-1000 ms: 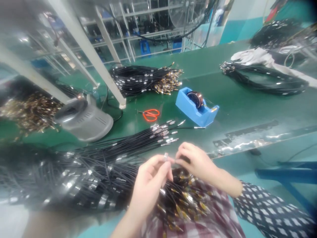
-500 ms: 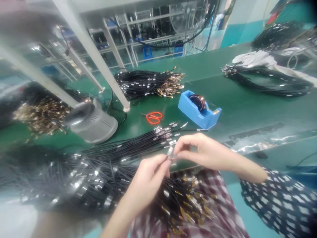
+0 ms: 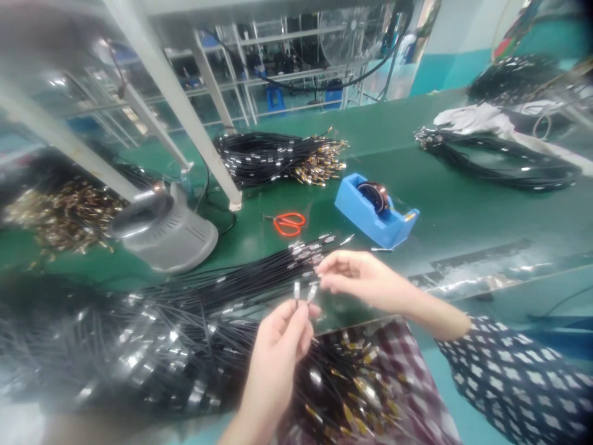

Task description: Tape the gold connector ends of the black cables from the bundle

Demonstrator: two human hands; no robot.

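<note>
My left hand (image 3: 278,343) is closed on two thin black cables whose silver-tipped ends (image 3: 303,292) stick up just above its fingers. My right hand (image 3: 359,281) hovers just right of those tips, fingers curled and pinched; I cannot make out anything in them. Under both hands a large bundle of black cables (image 3: 194,309) with silver ends lies across the green bench and runs down onto my lap, where gold-tipped ends (image 3: 356,389) spread over a plaid cloth.
A blue tape dispenser (image 3: 377,210) and orange scissors (image 3: 288,222) lie beyond my hands. A grey machine base (image 3: 162,228) stands at the left. More cable bundles (image 3: 278,157) lie farther back and at the right (image 3: 500,157). White frame posts (image 3: 185,117) rise from the bench.
My right hand has let go and drawn slightly away to the right of the cable tips. My left hand has lowered a little, now showing two separate silver tips.
</note>
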